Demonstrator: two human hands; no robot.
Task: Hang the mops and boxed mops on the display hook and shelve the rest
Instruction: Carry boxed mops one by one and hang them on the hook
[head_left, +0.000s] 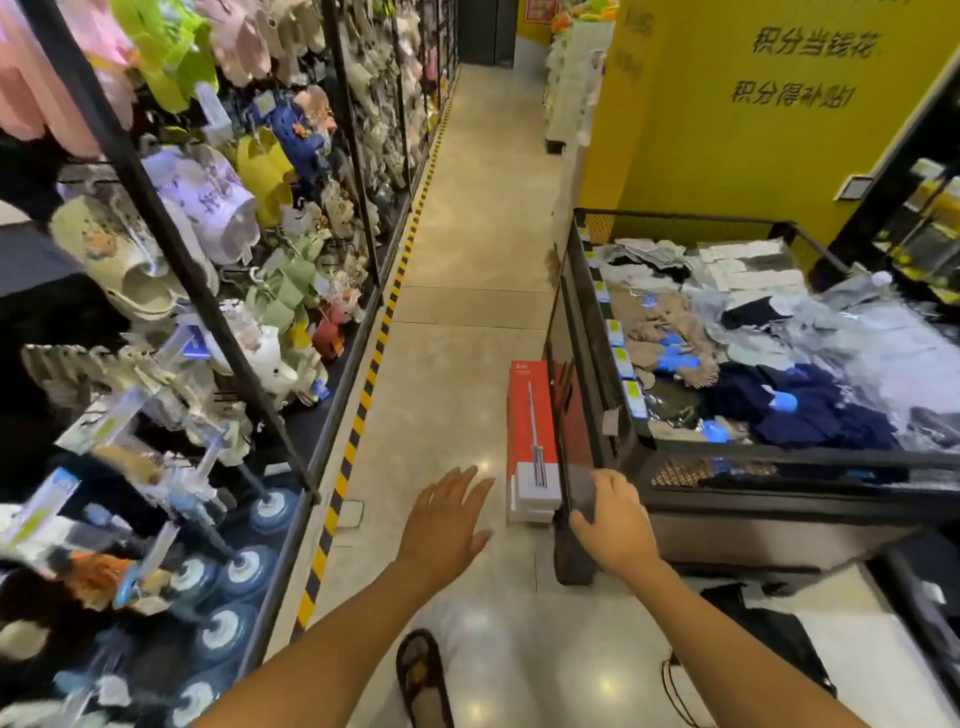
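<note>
A long dark boxed mop (569, 415) leans upright against the black wire bin (779, 457), and my right hand (613, 525) grips its near end. Behind it a red and white boxed mop (530, 431) stands on the floor against the same bin. My left hand (447, 519) hovers over the aisle floor with fingers spread, holding nothing. On the left rack, round blue mop heads (234, 571) hang low on display hooks.
The left rack (171, 249) is packed with hanging slippers behind black posts. A yellow and black striped strip (363, 395) edges its base. The wire bin holds folded socks and clothes. A yellow wall (753, 130) rises behind it. My slippered foot (423, 675) is below.
</note>
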